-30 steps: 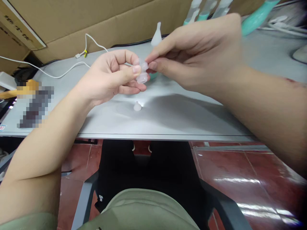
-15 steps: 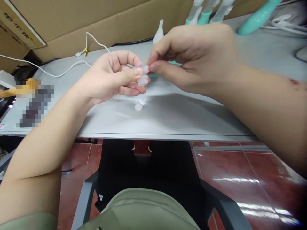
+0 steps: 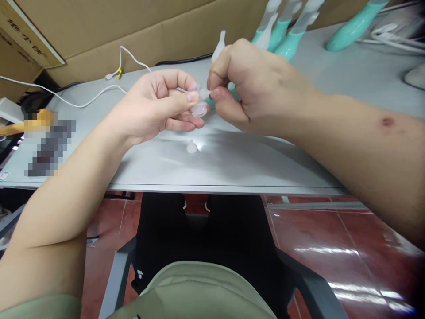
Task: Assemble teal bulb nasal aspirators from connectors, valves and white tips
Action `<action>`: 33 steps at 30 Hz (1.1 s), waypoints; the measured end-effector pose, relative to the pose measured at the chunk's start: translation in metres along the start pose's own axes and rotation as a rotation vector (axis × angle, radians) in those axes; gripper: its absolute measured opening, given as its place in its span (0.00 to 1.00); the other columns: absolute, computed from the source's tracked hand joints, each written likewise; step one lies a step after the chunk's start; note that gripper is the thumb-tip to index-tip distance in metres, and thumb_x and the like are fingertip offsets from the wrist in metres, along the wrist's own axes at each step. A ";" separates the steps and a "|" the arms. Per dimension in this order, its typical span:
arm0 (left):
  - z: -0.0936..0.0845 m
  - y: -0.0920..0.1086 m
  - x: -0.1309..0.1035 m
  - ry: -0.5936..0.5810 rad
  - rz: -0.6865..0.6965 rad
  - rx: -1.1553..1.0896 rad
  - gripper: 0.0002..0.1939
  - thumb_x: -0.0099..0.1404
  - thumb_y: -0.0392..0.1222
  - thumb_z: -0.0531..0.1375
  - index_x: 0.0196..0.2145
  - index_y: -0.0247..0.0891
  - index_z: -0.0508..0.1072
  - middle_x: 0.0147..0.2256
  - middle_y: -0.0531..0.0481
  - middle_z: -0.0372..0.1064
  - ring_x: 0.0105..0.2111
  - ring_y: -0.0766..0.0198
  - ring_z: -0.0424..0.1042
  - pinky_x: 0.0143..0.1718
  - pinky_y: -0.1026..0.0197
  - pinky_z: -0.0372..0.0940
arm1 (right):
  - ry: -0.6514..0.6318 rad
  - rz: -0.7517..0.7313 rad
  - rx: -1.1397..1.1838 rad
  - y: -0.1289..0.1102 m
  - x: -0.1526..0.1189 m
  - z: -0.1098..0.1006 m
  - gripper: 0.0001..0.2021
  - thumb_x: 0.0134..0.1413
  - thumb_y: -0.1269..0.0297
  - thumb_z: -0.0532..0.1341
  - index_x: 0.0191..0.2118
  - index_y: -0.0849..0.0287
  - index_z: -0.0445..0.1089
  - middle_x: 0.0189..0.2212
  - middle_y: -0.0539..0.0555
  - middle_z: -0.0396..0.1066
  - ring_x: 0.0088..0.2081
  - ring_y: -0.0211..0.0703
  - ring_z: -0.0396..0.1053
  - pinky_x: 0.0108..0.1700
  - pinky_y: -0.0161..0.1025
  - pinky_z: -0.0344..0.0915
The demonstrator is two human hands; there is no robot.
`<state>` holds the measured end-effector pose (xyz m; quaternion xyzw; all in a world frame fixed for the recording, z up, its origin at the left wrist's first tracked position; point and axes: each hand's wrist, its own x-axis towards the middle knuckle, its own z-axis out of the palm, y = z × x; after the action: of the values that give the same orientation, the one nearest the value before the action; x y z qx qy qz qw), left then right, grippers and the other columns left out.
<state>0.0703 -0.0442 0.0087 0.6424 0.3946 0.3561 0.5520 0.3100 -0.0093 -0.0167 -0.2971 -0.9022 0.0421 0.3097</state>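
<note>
Translucent piece (image 3: 199,109) aloft over grey surface (image 3: 252,166)

The left hand (image 3: 154,104) pinches it between thumb and forefinger, lower fingers loosely open; the right hand (image 3: 254,84), curled nearly closed, nips its narrow tip. Small white cone (image 3: 191,147) sits below!

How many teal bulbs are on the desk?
4 distinct: left bulb, middle bulb and right bulb grouped beyond the right hand, and a separate bulb near the white cables. More may hide: teal patches show behind that hand.

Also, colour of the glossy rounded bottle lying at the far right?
Teal-green glossy bottle, best in head view.
</note>
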 end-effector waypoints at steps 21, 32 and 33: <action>-0.007 -0.005 0.004 0.015 -0.019 0.061 0.09 0.72 0.41 0.71 0.44 0.38 0.75 0.38 0.51 0.86 0.43 0.50 0.91 0.52 0.42 0.86 | 0.146 0.024 0.101 -0.004 -0.003 -0.005 0.09 0.72 0.60 0.62 0.45 0.50 0.82 0.42 0.46 0.83 0.46 0.35 0.79 0.54 0.36 0.75; -0.014 -0.006 0.004 0.033 0.038 0.060 0.13 0.70 0.45 0.75 0.43 0.42 0.75 0.37 0.51 0.86 0.41 0.52 0.89 0.45 0.50 0.86 | 0.162 0.024 0.008 -0.003 -0.007 -0.006 0.12 0.77 0.57 0.57 0.51 0.52 0.77 0.49 0.50 0.80 0.51 0.39 0.77 0.57 0.41 0.73; -0.017 -0.007 0.005 0.039 0.041 0.076 0.14 0.70 0.47 0.76 0.43 0.43 0.75 0.38 0.51 0.86 0.42 0.51 0.89 0.46 0.49 0.85 | 0.191 0.026 0.037 -0.001 -0.008 -0.006 0.12 0.77 0.57 0.57 0.51 0.53 0.77 0.49 0.51 0.80 0.50 0.38 0.77 0.56 0.40 0.73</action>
<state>0.0568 -0.0320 0.0040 0.6640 0.4053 0.3646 0.5118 0.3175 -0.0153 -0.0155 -0.3056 -0.8638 0.0342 0.3991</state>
